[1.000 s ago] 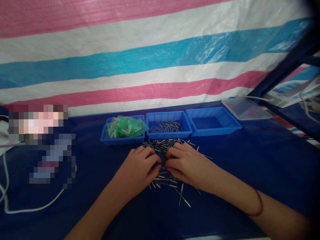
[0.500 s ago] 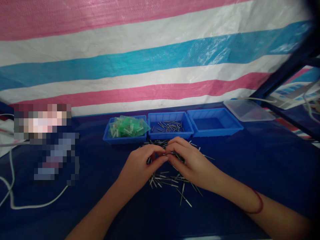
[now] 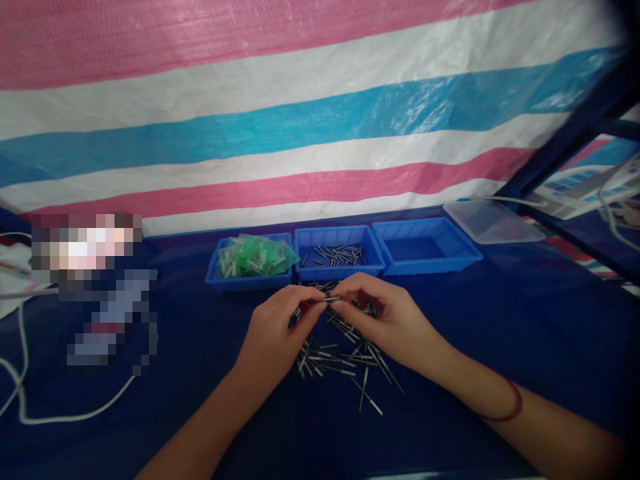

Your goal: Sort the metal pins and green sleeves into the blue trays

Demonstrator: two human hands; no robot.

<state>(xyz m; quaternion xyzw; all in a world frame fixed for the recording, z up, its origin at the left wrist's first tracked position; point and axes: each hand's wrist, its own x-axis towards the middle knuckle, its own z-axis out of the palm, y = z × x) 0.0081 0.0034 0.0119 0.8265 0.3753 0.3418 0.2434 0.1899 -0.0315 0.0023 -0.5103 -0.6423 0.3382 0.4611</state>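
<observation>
Between my two hands is a small silvery blind rivet (image 3: 329, 299), pinched at its ends by the fingertips. My left hand (image 3: 280, 327) is closed, thumb and forefinger gripping the rivet's left end. From the other side, my right hand (image 3: 387, 320) pinches the right end, its fingers curled. Below and behind the hands, a loose pile of blind rivets (image 3: 345, 360) with long thin pins is spread on the dark blue table (image 3: 225, 433). Part of this pile is hidden by the hands.
Three blue bins stand in a row behind: a left bin (image 3: 214, 280) with green plastic packets (image 3: 257, 255), a middle bin (image 3: 340, 271) with loose rivets, and a right bin (image 3: 435, 265). A clear lid (image 3: 493, 222) lies at right. White cable (image 3: 75, 419) loops at left.
My right hand has opened out slightly at the knuckles, and the rivet between the fingertips shows more plainly. My left hand stays nearly in place. The bins and pile look unchanged.
</observation>
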